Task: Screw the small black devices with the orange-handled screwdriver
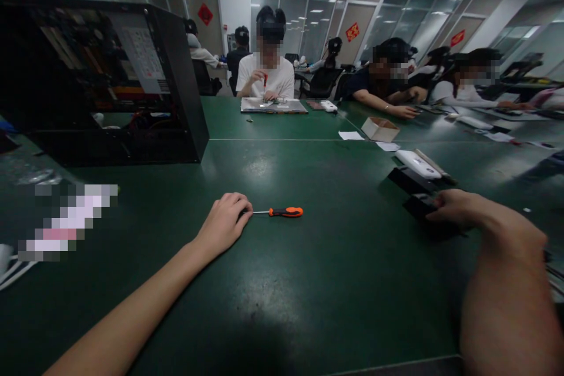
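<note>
On the green table lies a screwdriver (pixel 286 212) with an orange and black handle and a thin metal shaft. My left hand (pixel 230 216) rests at the shaft's end, its fingers curled and closed around the tip, which they hide. Over at the right, my right hand (pixel 458 208) reaches down and pinches a dark flat piece (pixel 425 210); its exact kind is blurred. Just behind that piece sit another black flat part (pixel 408 181) and a white box-like device (pixel 418 163).
A black open computer case (pixel 185 88) stands at the left with wiring inside. Nearer lies a white cable (pixel 15 273). A small open cardboard box (pixel 380 128) and paper slips (pixel 351 136) are farther back. Across the table, a person (pixel 267 73) works on a flat panel (pixel 274 107).
</note>
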